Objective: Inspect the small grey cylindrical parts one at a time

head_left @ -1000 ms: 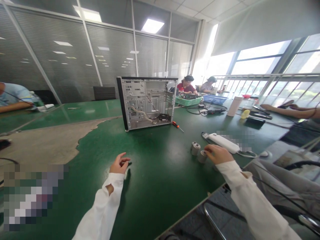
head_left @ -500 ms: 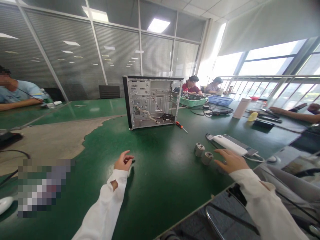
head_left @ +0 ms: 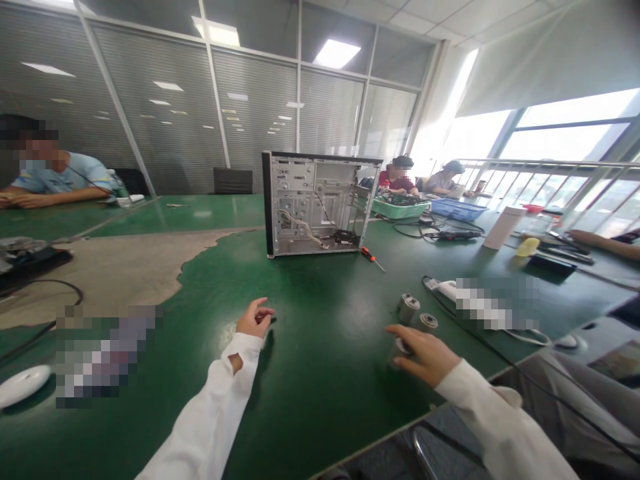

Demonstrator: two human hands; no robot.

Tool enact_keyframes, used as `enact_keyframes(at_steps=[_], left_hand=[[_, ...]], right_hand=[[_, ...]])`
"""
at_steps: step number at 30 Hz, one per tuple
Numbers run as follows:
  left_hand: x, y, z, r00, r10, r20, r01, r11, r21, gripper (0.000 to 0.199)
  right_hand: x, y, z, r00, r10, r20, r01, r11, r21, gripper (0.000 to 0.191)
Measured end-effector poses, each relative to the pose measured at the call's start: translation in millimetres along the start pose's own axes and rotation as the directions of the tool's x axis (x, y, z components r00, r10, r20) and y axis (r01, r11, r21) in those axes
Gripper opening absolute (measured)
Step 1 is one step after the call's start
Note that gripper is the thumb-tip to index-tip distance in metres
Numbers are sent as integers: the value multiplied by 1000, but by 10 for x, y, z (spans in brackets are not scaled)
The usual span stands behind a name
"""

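My left hand [head_left: 256, 317] rests over the green table [head_left: 320, 373], its fingers curved and apart, with nothing in it. Toward the right, my right hand [head_left: 425, 353] reaches over a small metal cylinder [head_left: 399, 353], thumb and fingers spread to either side of it; whether they touch it is unclear. Two more cylinders stand just behind, one [head_left: 409, 307] upright at the back and another [head_left: 428, 323] partly hidden by the hand. An open computer case [head_left: 320, 207] with loose cables inside stands farther back, and an orange-handled screwdriver [head_left: 373, 258] lies by its right corner.
At right are a white device [head_left: 450, 290] with a cable, a pale bottle [head_left: 504, 227] and a yellow object [head_left: 527, 247]. Green [head_left: 400, 211] and blue [head_left: 457, 209] baskets stand behind. People sit at the far left and back. A white mouse [head_left: 25, 385] lies at left.
My right hand has moved left and nearer the table's front edge, and a third cylinder now shows under it. My left hand keeps its pose. The view has shifted slightly left.
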State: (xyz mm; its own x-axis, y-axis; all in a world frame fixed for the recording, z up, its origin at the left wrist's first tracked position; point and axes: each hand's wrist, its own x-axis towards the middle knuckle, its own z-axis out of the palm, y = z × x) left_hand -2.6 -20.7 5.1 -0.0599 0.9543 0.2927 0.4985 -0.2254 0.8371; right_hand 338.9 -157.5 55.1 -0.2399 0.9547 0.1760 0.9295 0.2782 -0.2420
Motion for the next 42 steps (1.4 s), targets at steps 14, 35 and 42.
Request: enact_keyframes(at_steps=[14,35,42], left_hand=[[-116,95,-75,993,112,29,-111,994,-15,35],[-49,144,101,908,417,52,-415,871,263,28],[-119,156,66,968,252,-9,-251,964,-85,34]], right_hand=[[1517,-1277,1025,908,-249,-338,368,860,353,80],[1618,-1100,1104,960,-121,-252,272,607,747,67],[1598,-1081,1079,973,-45,-228,221,489,844,55]])
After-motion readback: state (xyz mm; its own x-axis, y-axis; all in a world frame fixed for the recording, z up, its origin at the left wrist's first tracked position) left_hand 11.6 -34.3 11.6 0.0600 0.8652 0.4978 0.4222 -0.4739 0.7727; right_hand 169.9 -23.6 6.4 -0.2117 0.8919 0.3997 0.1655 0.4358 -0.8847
